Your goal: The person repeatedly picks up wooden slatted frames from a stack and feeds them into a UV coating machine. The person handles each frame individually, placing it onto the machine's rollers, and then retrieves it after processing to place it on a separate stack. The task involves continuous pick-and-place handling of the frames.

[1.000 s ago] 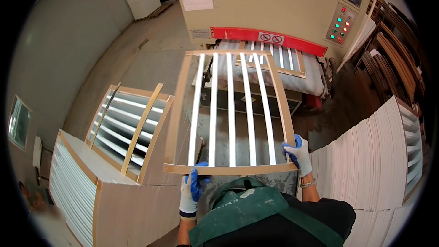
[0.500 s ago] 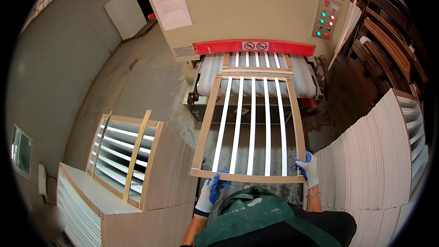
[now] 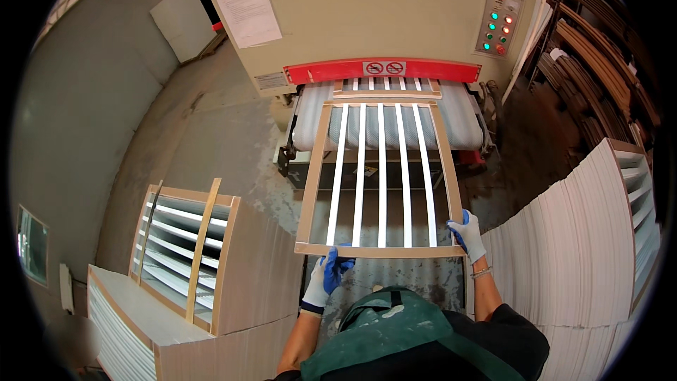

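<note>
Fingers (image 3: pixel 337 262) of both hands grip one five-slat frame (image 3: pixel 381 176).

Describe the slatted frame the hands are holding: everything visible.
The slatted frame is a rectangular panel of pale, wood-looking rails with five thin white slats running lengthwise and open gaps between them. It lies roughly flat, its far end over the machine's ribbed grey conveyor belt, its near rail toward the person. The gloved left hand grips the near rail by its left corner; the gloved right hand holds the near right corner. A second similar frame sits ahead of it, partly under the red guard.
</note>
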`<state>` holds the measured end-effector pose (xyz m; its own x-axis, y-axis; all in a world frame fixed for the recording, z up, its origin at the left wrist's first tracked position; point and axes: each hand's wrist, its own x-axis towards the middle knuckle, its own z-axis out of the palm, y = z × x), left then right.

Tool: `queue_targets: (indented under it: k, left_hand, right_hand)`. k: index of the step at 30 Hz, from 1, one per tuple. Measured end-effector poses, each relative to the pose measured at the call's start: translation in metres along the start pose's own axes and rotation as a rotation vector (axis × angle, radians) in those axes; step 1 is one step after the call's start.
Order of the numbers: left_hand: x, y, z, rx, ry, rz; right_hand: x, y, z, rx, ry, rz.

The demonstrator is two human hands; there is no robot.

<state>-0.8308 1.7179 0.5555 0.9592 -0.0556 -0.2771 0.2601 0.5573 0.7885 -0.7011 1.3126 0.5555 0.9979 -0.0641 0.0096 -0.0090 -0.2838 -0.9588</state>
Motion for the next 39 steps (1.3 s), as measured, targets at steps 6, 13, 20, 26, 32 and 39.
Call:
queue_targets:
  k: [6,13,20,26,32,39]
  left_hand:
    - [0.033,0.000,-0.015,-0.040,0.010,-0.040]
    - [0.055,-0.004,-0.024,-0.173,0.079,-0.029]
    - [0.029,-0.016,-0.049,-0.246,0.064,-0.023]
    - [-0.040,-0.015,-0.058,-0.218,0.146,0.099]
    - [-0.123,-0.010,-0.071,-0.258,0.237,0.281]
    - [-0.217,0.010,-0.074,-0.238,0.377,0.498]
  right_hand:
    - [0.028,-0.017,0.023,-0.614,-0.010,-0.007]
    - [0.072,-0.021,0.043,-0.796,-0.065,-0.021]
    - [0.120,-0.006,0.066,-0.833,-0.092,-0.003]
    - [0.157,0.009,0.066,-0.680,-0.122,-0.097]
    - [0.200,0.024,0.073,-0.627,-0.093,-0.120]
    - [0.184,-0.085,0.154,-1.111,0.033,-0.405]
